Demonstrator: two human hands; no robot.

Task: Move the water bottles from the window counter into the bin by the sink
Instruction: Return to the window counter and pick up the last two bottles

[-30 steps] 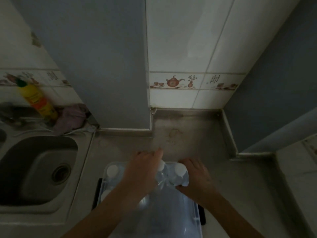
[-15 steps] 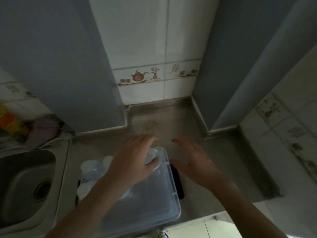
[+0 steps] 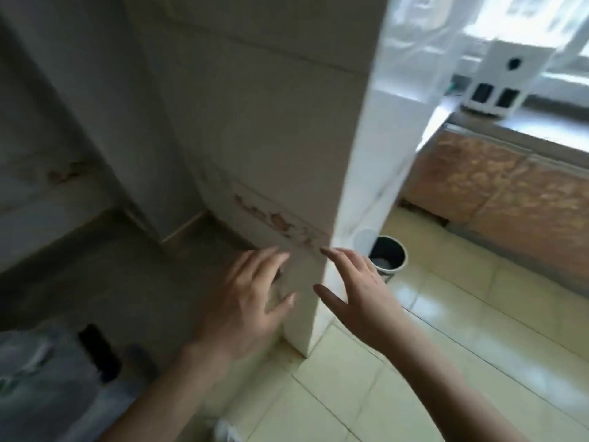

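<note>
The view is blurred by motion. My left hand (image 3: 245, 301) and my right hand (image 3: 360, 291) hover side by side in front of a white tiled wall corner, fingers spread, holding nothing. The clear plastic bin (image 3: 44, 378) with its black handle shows only as a blurred pale shape at the lower left, behind my left forearm. The bottles inside it cannot be made out. The window counter (image 3: 541, 122) appears at the upper right, brightly lit; no bottles are visible on the part I see.
A white tiled wall corner (image 3: 357, 186) stands straight ahead. A dark round bucket (image 3: 387, 256) sits on the pale floor tiles (image 3: 478, 330) beyond it. A white box-like device (image 3: 506, 78) stands on the window counter. The grey worktop (image 3: 111, 266) lies at left.
My view has swung right, away from the sink and bin, toward the wall corner and window. Both hands have let go of the bottles and lifted off the bin, open.
</note>
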